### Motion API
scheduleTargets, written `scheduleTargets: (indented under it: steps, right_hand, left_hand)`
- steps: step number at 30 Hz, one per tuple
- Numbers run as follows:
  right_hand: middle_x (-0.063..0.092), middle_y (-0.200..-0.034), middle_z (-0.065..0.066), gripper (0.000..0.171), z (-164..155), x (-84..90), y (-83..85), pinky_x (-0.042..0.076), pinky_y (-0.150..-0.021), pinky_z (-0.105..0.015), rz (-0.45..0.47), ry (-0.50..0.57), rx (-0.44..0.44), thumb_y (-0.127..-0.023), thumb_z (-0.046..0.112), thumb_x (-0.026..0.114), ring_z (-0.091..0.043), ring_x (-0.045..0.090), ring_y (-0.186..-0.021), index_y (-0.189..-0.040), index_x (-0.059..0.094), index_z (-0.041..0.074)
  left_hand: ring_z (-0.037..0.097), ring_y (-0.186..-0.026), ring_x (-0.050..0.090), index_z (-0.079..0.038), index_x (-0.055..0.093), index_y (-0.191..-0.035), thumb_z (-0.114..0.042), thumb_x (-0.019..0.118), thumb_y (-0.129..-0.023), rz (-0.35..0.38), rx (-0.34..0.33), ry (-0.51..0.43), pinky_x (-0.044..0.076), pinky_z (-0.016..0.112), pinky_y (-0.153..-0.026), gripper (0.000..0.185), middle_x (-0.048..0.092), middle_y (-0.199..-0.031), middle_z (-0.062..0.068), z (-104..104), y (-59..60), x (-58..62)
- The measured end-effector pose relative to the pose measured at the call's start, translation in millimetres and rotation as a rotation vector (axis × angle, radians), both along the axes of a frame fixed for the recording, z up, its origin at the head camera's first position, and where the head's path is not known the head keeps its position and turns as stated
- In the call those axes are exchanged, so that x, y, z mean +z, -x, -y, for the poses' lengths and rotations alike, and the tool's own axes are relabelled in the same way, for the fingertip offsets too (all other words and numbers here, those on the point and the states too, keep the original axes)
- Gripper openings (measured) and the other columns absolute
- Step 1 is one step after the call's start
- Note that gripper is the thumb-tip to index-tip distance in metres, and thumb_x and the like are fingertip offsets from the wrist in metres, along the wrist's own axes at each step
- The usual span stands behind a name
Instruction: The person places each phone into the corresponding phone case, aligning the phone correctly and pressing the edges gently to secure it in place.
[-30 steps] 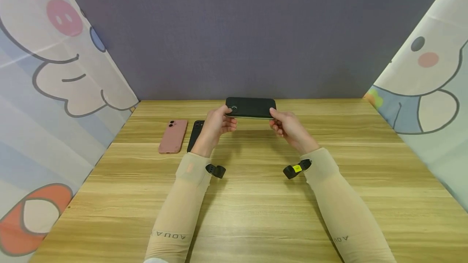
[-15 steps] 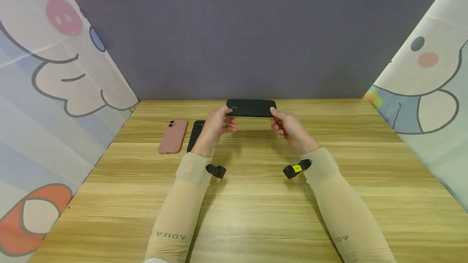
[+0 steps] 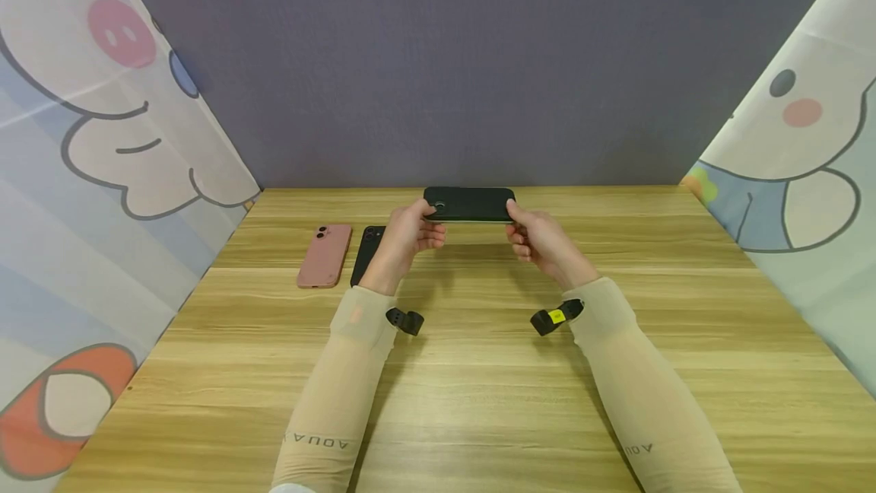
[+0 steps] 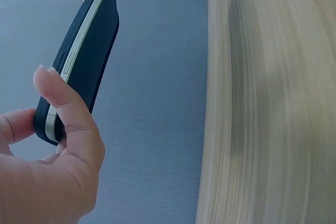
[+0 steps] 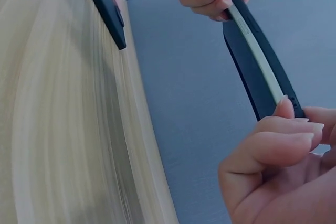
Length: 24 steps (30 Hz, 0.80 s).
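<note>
A phone in a black case (image 3: 469, 204) is held sideways above the wooden table (image 3: 479, 371), its back towards me. My left hand (image 3: 409, 230) grips its left end, near the camera lens. My right hand (image 3: 537, 236) grips its right end. In the left wrist view the phone (image 4: 79, 61) shows a pale metal edge inside the black case, with my thumb and fingers (image 4: 68, 124) curled round its near end. The right wrist view shows the same edge of the phone (image 5: 260, 61), pinched at both ends.
A pink phone (image 3: 325, 255) lies face down on the table's left side. Beside it lies a black phone (image 3: 366, 249), partly hidden by my left wrist. Cartoon-printed cloth walls stand left and right, and a grey wall (image 3: 452, 59) stands behind.
The held phone has tilted slightly flatter and dropped a little. Both hands keep their hold and place.
</note>
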State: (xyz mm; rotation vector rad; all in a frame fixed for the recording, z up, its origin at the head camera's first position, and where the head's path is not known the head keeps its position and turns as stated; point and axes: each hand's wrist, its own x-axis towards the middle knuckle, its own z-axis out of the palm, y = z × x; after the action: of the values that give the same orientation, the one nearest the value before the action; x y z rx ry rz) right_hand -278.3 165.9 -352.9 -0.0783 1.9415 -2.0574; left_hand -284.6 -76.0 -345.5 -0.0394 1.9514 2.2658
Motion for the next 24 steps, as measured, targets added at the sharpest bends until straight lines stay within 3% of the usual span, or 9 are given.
scheduleTargets:
  steps: [10, 16, 24]
  right_hand:
    - [0.034, -0.068, 0.002, 0.040, -7.6, 2.6, -1.3, 0.026, -0.047, -0.022, 0.019, 0.041, 0.043, -0.109, 0.039, 0.046, -0.008, 0.027, -0.049, -0.084, 0.051, 0.007]
    - [0.032, -0.065, 0.003, 0.039, -5.8, 4.2, -0.6, 0.024, -0.045, -0.022, 0.035, 0.076, 0.018, -0.109, 0.035, 0.047, -0.007, 0.026, -0.046, -0.081, 0.050, 0.009]
    - [0.037, -0.066, 0.002, 0.041, -5.4, -0.9, 0.1, 0.026, -0.046, -0.022, -0.015, 0.133, 0.011, -0.108, 0.037, 0.049, -0.009, 0.029, -0.048, -0.077, 0.055, 0.011]
  left_hand:
    - [0.019, -0.065, 0.064, 0.002, 0.052, -0.131, -0.021, 0.046, -0.103, 0.001, -0.029, 0.028, 0.057, 0.029, -0.064, 0.037, 0.065, -0.085, 0.013, -0.7, -0.1, -3.4]
    - [0.018, -0.064, 0.064, 0.002, 0.054, -0.132, -0.021, 0.048, -0.103, 0.016, -0.041, 0.009, 0.057, 0.028, -0.063, 0.037, 0.065, -0.083, 0.011, -0.7, 0.7, -3.8]
    - [0.018, -0.065, 0.064, 0.000, 0.049, -0.136, -0.021, 0.049, -0.104, 0.019, -0.043, -0.008, 0.057, 0.028, -0.064, 0.039, 0.065, -0.084, 0.011, 0.2, 0.1, -1.5]
